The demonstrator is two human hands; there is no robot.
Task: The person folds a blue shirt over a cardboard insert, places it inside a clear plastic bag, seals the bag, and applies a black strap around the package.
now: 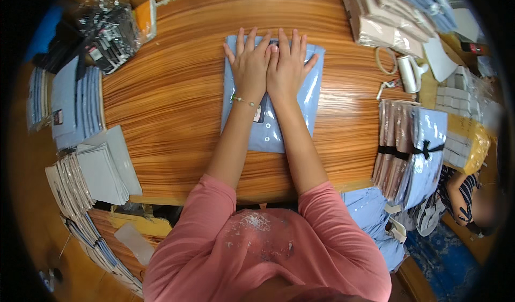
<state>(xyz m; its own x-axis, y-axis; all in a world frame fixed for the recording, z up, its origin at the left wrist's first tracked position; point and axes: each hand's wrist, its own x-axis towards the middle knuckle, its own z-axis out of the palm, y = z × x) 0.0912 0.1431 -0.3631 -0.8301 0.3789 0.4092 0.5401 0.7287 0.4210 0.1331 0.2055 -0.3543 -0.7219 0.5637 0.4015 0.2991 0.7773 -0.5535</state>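
Note:
A folded light blue shirt in a clear, shiny plastic bag lies on the wood-grain table in front of me. Both my hands press flat on its upper part. My left hand has its fingers spread, and a beaded bracelet circles its wrist. Beside it, my right hand also lies open, with the two thumbs touching or overlapping. Between my forearms show a dark tag and the shirt's buttons. My hands hide the collar area almost wholly.
Stacks of bagged blue shirts and white boards line the table's left side, below crumpled clear bags. On the right are tied bundles, a white handled object and pale packs. Another person is at far right.

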